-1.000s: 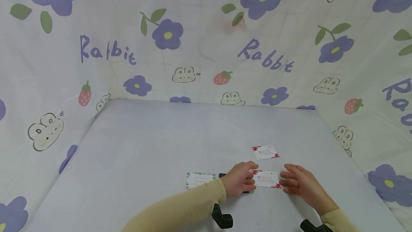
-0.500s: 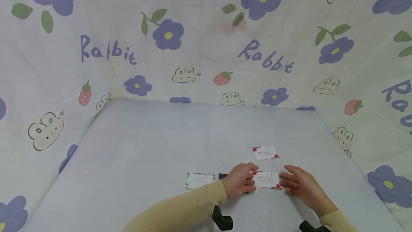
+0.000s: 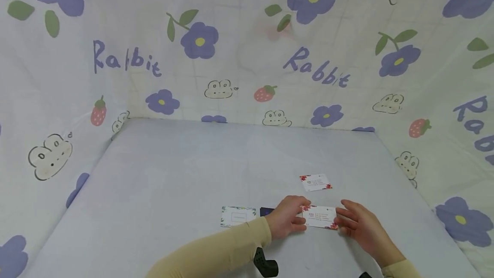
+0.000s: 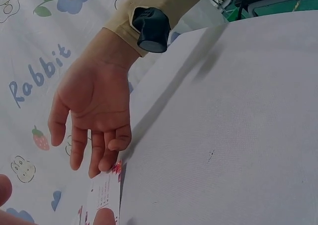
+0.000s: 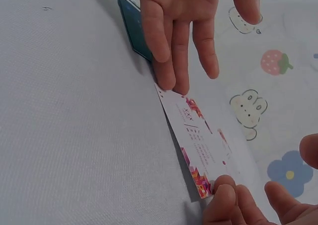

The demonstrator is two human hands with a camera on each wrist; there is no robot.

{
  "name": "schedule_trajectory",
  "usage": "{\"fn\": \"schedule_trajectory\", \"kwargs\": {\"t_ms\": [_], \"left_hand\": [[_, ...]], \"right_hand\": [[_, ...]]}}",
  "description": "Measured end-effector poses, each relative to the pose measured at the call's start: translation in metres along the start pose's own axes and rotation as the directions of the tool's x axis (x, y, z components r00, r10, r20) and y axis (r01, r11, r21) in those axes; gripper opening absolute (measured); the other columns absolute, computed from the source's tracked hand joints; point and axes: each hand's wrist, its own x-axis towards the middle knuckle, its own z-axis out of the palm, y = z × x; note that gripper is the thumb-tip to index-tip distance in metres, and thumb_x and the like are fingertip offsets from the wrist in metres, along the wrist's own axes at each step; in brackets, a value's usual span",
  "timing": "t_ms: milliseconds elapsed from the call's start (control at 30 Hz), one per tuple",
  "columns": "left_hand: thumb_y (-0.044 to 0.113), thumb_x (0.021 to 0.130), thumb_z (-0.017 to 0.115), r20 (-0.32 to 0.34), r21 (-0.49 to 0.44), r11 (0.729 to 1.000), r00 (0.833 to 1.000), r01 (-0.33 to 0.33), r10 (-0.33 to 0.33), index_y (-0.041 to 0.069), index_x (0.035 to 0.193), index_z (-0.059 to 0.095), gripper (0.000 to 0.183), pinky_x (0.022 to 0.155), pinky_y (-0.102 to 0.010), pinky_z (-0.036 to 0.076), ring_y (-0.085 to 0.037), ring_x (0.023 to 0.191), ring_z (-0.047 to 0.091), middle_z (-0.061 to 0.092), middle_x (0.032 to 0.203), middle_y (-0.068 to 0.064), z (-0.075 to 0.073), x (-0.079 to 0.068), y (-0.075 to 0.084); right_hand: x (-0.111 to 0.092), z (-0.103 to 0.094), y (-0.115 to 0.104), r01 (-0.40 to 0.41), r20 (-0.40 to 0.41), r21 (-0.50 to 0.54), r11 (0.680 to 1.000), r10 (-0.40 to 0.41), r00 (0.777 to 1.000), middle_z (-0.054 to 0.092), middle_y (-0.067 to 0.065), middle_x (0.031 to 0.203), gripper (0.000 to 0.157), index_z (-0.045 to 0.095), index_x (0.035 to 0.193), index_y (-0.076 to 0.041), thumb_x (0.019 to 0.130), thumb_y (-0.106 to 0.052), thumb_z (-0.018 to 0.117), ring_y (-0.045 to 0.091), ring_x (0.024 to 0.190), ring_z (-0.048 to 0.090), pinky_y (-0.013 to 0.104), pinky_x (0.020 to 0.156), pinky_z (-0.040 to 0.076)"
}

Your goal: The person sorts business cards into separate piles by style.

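Left hand (image 3: pixel 286 214): lying palm inward just right of centre in the lower part of the head frame; its fingers are extending in a loose spread, thumb standing apart; fingertips are touching one end of the white rectangular card with red floral corners (image 3: pixel 319 216), without pinching it.
Right hand (image 3: pixel 362 225): facing the left from the lower right; its fingers are bending slightly but staying loose, the thumb standing apart; fingertips are touching the opposite end, again without a pinch.
Red-cornered card: lying between the two hands, right of centre in the lower part of the head frame; a shadow is running along its near edge, so whether it is sitting fully flat is hard to tell.
Dark blue rectangular card (image 3: pixel 266 211): showing only in part, the left hand hiding the rest; whether they are touching cannot be told.
White card with green leafy border (image 3: pixel 238 216): lying left of the dark blue one, the left sleeve (image 3: pixel 216 243) overlapping its lower edge.
Second red-and-white card (image 3: pixel 315 182): lying above the first, slightly tilted, on the white table surface (image 3: pixel 193 162).
Risks: uneven pushing from the fingertips could be skewing the card; too much squeeze could be bowing it upward; the left hand or sleeve, brushing sideways, could be dragging the neighbouring cards.
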Motion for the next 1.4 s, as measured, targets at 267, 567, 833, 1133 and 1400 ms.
{"fn": "schedule_trajectory", "kwargs": {"t_ms": [267,567,833,1133,1400], "left_hand": [[0.031,0.098,0.061,-0.002,0.046,0.999,1.0,-0.006,0.007,0.006,0.146,0.047,0.056,0.096,-0.048,0.056,-0.028,0.102,0.056,0.049,0.148,-0.025,-0.005,-0.001,0.001],[0.027,0.095,0.063,0.023,0.054,0.998,1.0,-0.011,0.009,0.003,0.15,0.039,0.065,0.095,-0.047,0.057,-0.031,0.119,0.058,0.053,0.144,-0.023,-0.01,-0.011,0.0],[0.026,0.096,0.062,0.052,0.029,1.0,0.999,-0.012,0.01,0.001,0.153,0.036,0.067,0.105,-0.052,0.052,-0.038,0.127,0.057,0.047,0.15,-0.029,-0.016,-0.019,-0.004],[0.025,0.096,0.062,0.076,-0.002,1.0,0.997,0.0,0.0,-0.001,0.153,0.032,0.069,0.108,-0.054,0.049,-0.045,0.135,0.05,0.04,0.153,-0.034,-0.015,-0.018,-0.005],[0.024,0.097,0.061,0.074,-0.019,1.0,0.997,0.013,-0.011,-0.003,0.152,0.034,0.068,0.111,-0.054,0.047,-0.043,0.139,0.048,0.038,0.154,-0.036,-0.015,-0.02,-0.003]], "right_hand": [[0.0,0.001,0.005,-0.007,-0.015,-0.039,0.999,0.006,1.0,0.066,-0.005,0.118,0.071,0.019,0.158,-0.003,0.108,-0.046,0.043,0.008,0.093,0.064,0.027,0.078,0.05],[-0.01,-0.002,-0.002,0.017,0.006,-0.18,0.984,-0.016,1.0,0.065,-0.007,0.13,0.073,0.019,0.161,-0.004,0.108,-0.052,0.036,0.008,0.105,0.061,0.028,0.084,0.048],[-0.012,0.0,-0.001,0.0,0.034,-0.171,0.985,0.006,0.999,0.067,-0.007,0.127,0.07,0.019,0.16,-0.003,0.109,-0.048,0.037,0.009,0.104,0.062,0.03,0.084,0.049],[-0.01,0.008,0.004,-0.02,-0.009,-0.163,0.986,0.019,1.0,0.062,0.011,0.141,0.072,0.017,0.161,-0.003,0.108,-0.047,0.038,0.011,0.104,0.062,0.031,0.083,0.049],[-0.012,0.01,0.004,-0.008,-0.021,-0.153,0.988,0.005,1.0,0.066,0.008,0.136,0.073,0.015,0.162,-0.003,0.108,-0.046,0.04,0.009,0.103,0.065,0.029,0.083,0.052]]}}
